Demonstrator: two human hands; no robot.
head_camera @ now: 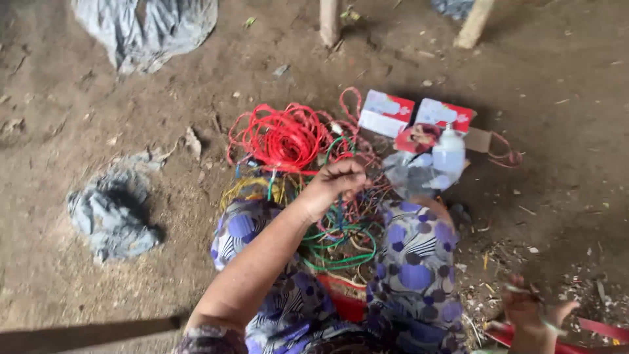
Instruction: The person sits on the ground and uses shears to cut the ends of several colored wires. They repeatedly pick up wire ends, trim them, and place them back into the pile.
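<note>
Seen from above, seated over a dirt floor [85, 118], knees draped in a purple, white and black patterned cloth [413, 262]. Left hand [335, 183] stretched out to the middle of the frame, fingers [354, 178] curled together in a pinch on thin strands of a tangled pile of coloured wires [327, 216]; exactly which strand is gripped cannot be told. In that pile, a bright red coil of wire [282, 137] just above the hand, green loops of wire [337, 246] between the knees below it, yellow strands [246, 190] to the left beside the knee. Right hand [534, 311] low in the lower right corner of the frame, fingers loosely spread and blurred, a thin pale strand [521, 288] lying across them; whether it is truly gripped cannot be told. Just right of the wire pile, a crumpled clear plastic bag [409, 174] with a clear plastic bottle [449, 154] touching it, and above these two red and white cardboard boxes [386, 113] side by side. At mid left, a crumpled grey rag [111, 216] on the dirt; at upper left, a larger grey sheet [144, 26]. At the top edge, two pale wooden legs [327, 19].
</note>
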